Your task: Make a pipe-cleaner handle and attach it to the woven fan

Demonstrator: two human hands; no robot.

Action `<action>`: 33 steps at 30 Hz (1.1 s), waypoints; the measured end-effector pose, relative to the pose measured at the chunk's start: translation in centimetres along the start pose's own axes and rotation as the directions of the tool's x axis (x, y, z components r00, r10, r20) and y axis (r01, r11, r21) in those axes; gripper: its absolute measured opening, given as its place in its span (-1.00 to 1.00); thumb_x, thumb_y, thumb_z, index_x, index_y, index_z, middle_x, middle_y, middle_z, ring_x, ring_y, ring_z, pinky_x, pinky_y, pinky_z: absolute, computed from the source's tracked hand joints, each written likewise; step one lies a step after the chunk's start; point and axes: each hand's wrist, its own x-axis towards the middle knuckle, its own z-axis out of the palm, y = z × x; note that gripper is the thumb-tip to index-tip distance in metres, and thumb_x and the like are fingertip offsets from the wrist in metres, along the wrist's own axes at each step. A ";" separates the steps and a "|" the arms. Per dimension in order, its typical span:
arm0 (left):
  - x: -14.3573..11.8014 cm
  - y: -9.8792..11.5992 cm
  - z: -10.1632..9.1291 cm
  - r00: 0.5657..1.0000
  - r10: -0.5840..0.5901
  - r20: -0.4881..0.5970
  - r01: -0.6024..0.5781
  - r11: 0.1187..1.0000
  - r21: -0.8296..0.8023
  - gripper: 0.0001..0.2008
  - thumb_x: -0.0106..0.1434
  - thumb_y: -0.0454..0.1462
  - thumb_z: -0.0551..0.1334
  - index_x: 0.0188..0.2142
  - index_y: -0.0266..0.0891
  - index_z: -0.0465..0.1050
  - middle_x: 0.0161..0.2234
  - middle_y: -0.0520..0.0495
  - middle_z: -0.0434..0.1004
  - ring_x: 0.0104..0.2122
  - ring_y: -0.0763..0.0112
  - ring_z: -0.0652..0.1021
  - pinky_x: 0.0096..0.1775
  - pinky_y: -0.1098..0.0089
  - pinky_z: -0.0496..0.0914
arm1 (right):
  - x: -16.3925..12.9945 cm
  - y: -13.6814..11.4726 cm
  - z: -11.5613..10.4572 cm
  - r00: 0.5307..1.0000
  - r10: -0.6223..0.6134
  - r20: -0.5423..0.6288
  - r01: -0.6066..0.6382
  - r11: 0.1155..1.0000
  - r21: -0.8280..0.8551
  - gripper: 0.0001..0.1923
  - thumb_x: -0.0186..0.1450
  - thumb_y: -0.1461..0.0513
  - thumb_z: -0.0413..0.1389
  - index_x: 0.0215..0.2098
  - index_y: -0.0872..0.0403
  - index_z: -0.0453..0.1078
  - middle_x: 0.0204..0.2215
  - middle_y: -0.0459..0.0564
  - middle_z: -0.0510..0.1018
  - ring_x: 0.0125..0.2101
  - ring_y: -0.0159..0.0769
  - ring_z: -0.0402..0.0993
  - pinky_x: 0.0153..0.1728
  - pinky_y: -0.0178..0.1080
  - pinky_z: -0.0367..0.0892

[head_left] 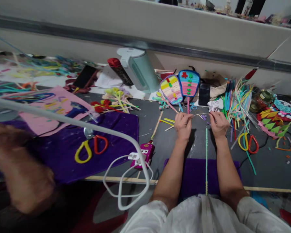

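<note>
Between my two hands a thin wire is stretched above the dark table. My left hand pinches one end of it, and my right hand pinches the other. Below them a long pale-green pipe cleaner runs from the table toward my lap, over a folded purple cloth. Small purple pieces lie just past the wire. Beyond my left hand are two fan-shaped pipe-cleaner pieces, one striped yellow and pink, the other blue and pink.
At right are scissors, a pipe-cleaner bundle and a glass jar. Left stand a kettle, a magenta power strip with a white cable, and scissors on purple cloth. Another person's blurred arm is far left.
</note>
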 end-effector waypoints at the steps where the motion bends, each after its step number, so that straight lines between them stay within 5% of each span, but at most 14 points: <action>1: 0.0 0.0 0.0 1.000 -0.009 0.003 0.009 1.000 0.003 -0.89 0.27 -0.32 0.21 -0.34 -0.16 0.53 -0.45 -0.01 0.38 -0.37 0.36 0.38 -0.28 0.35 0.24 | 0.0 0.0 -0.1 1.000 -0.006 -0.001 0.006 1.000 0.001 -0.77 0.36 0.17 0.06 -0.16 0.05 0.54 -0.32 0.04 0.56 -0.31 -0.33 0.48 -0.27 -0.30 0.27; 17: 0.0 -0.2 0.2 1.000 -0.005 -0.008 0.004 0.998 -0.065 -0.92 0.25 -0.31 0.24 -0.34 -0.16 0.54 -0.45 0.00 0.39 -0.38 0.37 0.38 -0.29 0.35 0.24 | 0.2 0.3 -0.2 0.998 -0.058 0.035 0.057 0.998 0.018 -0.77 0.36 0.20 0.05 -0.17 0.02 0.55 -0.38 0.01 0.55 -0.31 -0.30 0.46 -0.24 -0.27 0.27; 33: -0.2 0.7 0.2 0.996 -0.031 0.079 0.036 0.998 -0.058 -0.90 0.28 -0.25 0.23 -0.36 -0.15 0.52 -0.46 -0.01 0.38 -0.36 0.35 0.40 -0.28 0.34 0.26 | -0.1 -0.4 0.5 0.993 0.113 -0.011 -0.113 0.994 0.010 -0.70 0.40 0.14 -0.01 -0.23 0.07 0.54 -0.37 0.07 0.56 -0.31 -0.30 0.48 -0.25 -0.28 0.32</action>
